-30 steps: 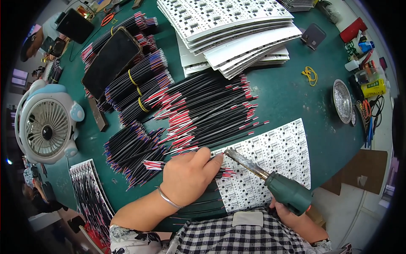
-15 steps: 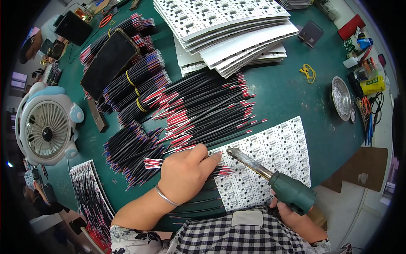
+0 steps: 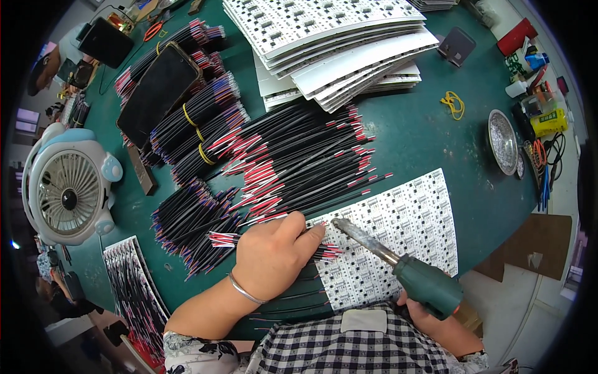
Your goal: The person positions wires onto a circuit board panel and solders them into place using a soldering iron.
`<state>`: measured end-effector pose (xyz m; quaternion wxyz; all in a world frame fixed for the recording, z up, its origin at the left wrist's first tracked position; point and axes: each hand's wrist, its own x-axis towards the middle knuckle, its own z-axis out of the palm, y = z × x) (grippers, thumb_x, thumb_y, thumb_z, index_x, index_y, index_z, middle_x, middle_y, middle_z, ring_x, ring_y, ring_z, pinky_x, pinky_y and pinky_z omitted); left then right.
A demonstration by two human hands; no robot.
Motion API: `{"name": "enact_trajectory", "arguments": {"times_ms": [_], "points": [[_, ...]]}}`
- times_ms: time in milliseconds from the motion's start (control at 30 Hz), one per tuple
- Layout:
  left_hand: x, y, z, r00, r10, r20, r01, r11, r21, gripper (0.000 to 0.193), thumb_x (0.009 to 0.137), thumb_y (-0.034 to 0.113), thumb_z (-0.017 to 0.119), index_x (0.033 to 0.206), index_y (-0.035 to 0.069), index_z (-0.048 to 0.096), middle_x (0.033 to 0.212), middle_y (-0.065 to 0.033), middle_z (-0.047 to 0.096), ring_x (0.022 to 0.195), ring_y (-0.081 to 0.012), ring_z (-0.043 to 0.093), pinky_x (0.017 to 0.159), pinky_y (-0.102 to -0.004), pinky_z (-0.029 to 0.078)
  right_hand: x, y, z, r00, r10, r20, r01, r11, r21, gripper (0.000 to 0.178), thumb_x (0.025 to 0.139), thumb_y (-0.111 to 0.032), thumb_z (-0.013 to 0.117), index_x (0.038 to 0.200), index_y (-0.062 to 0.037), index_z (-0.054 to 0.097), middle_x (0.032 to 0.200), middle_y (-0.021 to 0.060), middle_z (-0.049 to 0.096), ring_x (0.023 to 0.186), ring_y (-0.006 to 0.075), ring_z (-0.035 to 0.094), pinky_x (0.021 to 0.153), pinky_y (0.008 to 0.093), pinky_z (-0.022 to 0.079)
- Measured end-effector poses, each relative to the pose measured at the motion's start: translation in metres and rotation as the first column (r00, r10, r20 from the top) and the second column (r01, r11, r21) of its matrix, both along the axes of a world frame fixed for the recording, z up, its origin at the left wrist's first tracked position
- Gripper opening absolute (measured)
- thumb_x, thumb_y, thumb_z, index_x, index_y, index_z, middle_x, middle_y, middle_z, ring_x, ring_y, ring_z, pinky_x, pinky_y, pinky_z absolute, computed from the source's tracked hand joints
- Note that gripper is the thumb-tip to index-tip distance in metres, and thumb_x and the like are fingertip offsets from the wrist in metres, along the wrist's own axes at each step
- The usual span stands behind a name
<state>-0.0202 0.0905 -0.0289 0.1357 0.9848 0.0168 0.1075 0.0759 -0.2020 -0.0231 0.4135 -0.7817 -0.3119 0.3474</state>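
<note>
My left hand (image 3: 274,255) is closed on a small bunch of black wires (image 3: 223,240) with red and white ends, which stick out on both sides of it. Its thumb and forefinger are pinched at the left edge of a white circuit board sheet (image 3: 398,237). A soldering iron (image 3: 430,287) with a green handle is in my right hand (image 3: 430,318), whose fingers are partly hidden behind the handle. The iron's tip is beside my left thumb, over the sheet's upper left corner. Several black wires extend left from the sheet's left edge, below my left hand.
Loose wires (image 3: 299,156) lie in a wide pile beyond my hands, below a stack of board sheets (image 3: 336,43). Wire bundles, a phone (image 3: 159,93) and a fan (image 3: 68,187) are at left. A metal bowl (image 3: 502,143) and yellow ties (image 3: 453,106) are at right.
The soldering iron has shifted slightly left with my right hand, its tip now nearer the sheet's left edge. My left hand stays in nearly the same place.
</note>
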Motion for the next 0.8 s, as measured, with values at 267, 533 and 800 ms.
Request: {"name": "enact_trajectory", "arguments": {"times_ms": [267,533,800], "points": [[0.0001,0.0002,-0.0014,1.000,-0.001,0.011,0.001,1.000,-0.015,0.023,0.072,0.014,0.062,0.094,0.016,0.068,0.073,-0.0003,0.045,0.057,-0.0127,0.054,0.045,-0.0270,0.043,-0.0021,-0.0036,0.0008,0.999,-0.016,-0.052,0.018,0.999,0.037,0.029,0.078,-0.011,0.066,0.105,-0.0027,0.065,0.103,0.0115,0.066,0.090,0.0255,0.066,0.078,0.0344,0.051],[0.0000,0.0007,-0.0018,1.000,-0.006,0.018,0.006,0.999,-0.045,0.022,0.071,0.013,0.062,0.092,0.015,0.069,0.072,0.0002,0.046,0.056,-0.0127,0.054,0.044,-0.0268,0.042,-0.0059,-0.0032,-0.0006,0.999,-0.047,-0.016,0.047,0.999,0.002,0.030,0.076,-0.008,0.069,0.105,-0.0028,0.065,0.100,0.0108,0.067,0.091,0.0241,0.066,0.079,0.0335,0.051],[0.0014,-0.0013,0.0007,1.000,0.011,0.001,-0.010,0.997,-0.082,0.023,0.067,0.007,0.064,0.089,0.014,0.071,0.072,-0.0011,0.051,0.056,-0.0168,0.054,0.047,-0.0285,0.044,-0.0079,-0.0045,-0.0008,0.998,-0.025,0.054,0.025,1.000,0.002,0.029,0.075,-0.008,0.068,0.104,-0.0034,0.066,0.100,0.0110,0.067,0.090,0.0256,0.066,0.082,0.0358,0.050]]}}
